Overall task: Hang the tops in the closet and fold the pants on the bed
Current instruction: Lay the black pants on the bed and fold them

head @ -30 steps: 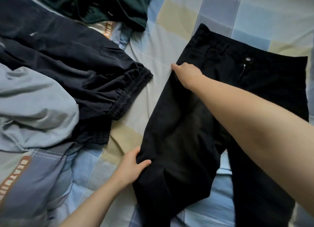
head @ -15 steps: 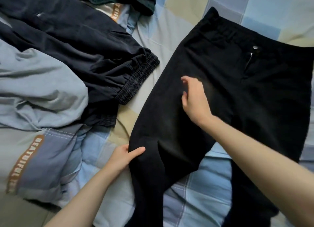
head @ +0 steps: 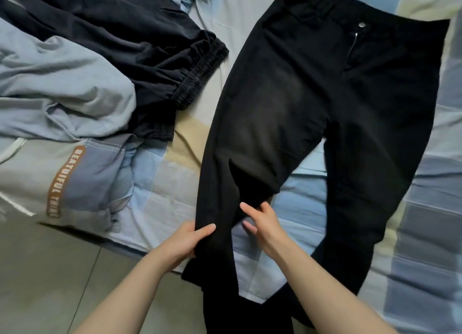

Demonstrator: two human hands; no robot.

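The black pants (head: 312, 103) lie flat on the bed (head: 312, 203), waist toward 1 o'clock, legs toward 6 o'clock over the edge. The left hand (head: 185, 241) grips the outer edge of one leg. The right hand (head: 262, 221) rests on the same leg's inner edge, fingers loosely spread. At 10 o'clock lie a dark jacket (head: 125, 33) and a grey-blue top (head: 62, 91).

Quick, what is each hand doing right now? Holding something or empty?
Left hand: grips the outer edge of the black pants leg.
Right hand: fingers on the same leg's inner edge; a real grip cannot be told.
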